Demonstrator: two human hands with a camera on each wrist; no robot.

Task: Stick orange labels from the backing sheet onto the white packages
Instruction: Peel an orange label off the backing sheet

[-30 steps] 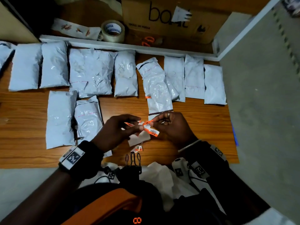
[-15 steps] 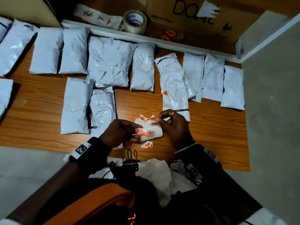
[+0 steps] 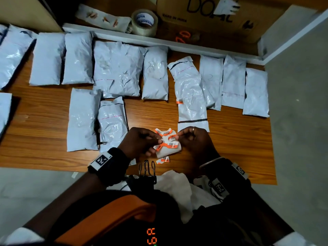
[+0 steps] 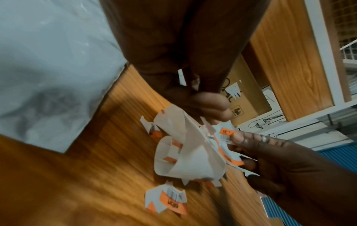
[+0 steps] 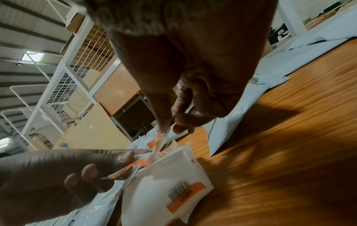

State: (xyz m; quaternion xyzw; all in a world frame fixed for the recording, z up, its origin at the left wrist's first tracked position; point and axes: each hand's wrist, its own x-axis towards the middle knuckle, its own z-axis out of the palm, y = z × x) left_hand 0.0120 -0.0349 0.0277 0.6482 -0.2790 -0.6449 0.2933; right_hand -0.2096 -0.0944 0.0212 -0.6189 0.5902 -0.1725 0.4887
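Over the near middle of the wooden table (image 3: pixel 230 139), my left hand (image 3: pixel 142 141) grips a curled white backing sheet (image 3: pixel 166 146) with orange barcode labels. My right hand (image 3: pixel 193 139) pinches one orange label (image 3: pixel 173 137) at the sheet's top edge; the left wrist view shows that label (image 4: pixel 226 134) between thumb and forefinger. In the right wrist view the backing sheet (image 5: pixel 170 183) hangs below the pinch. Several white packages (image 3: pixel 117 68) lie in rows beyond. One long package (image 3: pixel 191 100) bears an orange label (image 3: pixel 179 101) on its left edge.
A torn label scrap (image 3: pixel 164 159) lies on the table just below the sheet. Past the table's far rail stand a tape roll (image 3: pixel 144 22), orange-handled scissors (image 3: pixel 182 36) and a cardboard box (image 3: pixel 213 13). Grey floor (image 3: pixel 298 121) lies to the right.
The sheet has turned in my hands, showing more of its face, and my right fingers have taken hold of a label at its upper edge. The head view shifted left and nearer.
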